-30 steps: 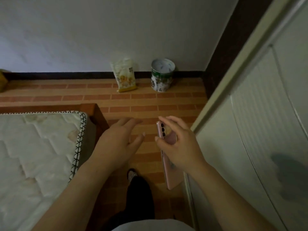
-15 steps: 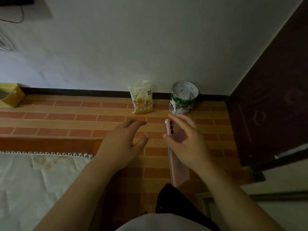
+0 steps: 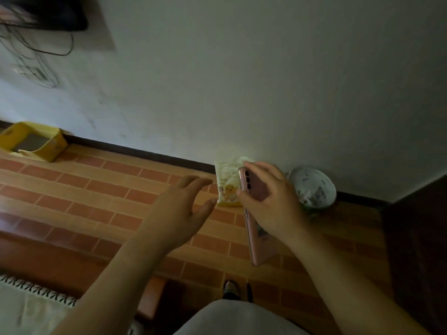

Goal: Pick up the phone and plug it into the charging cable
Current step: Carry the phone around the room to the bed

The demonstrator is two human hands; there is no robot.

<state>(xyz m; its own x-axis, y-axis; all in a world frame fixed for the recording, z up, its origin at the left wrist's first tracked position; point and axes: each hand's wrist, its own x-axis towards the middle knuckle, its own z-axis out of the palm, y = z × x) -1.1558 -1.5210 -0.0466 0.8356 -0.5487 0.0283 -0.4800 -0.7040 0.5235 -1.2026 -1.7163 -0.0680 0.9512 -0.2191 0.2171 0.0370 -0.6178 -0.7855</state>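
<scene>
A pink phone [image 3: 257, 243] is held upright on its long edge in my right hand [image 3: 271, 201], camera lenses at the top end, back side facing right. My left hand [image 3: 180, 211] hovers just left of it, fingers spread, holding nothing. Dark cables [image 3: 36, 61] hang blurred on the white wall at the far upper left, below a black object [image 3: 48, 13]. No cable end or plug is discernible.
A yellow box [image 3: 36, 141] sits on the brick-patterned floor by the wall at left. A pale snack bag [image 3: 227, 184] and a round tin [image 3: 312, 189] stand against the skirting behind my hands. A mattress corner [image 3: 29, 301] lies lower left; a dark door [image 3: 418, 250] at right.
The view has swung left and upward: the wardrobe left the frame, the wall cables and black object came into sight. Both hands keep the same pose, the phone still in my right hand.
</scene>
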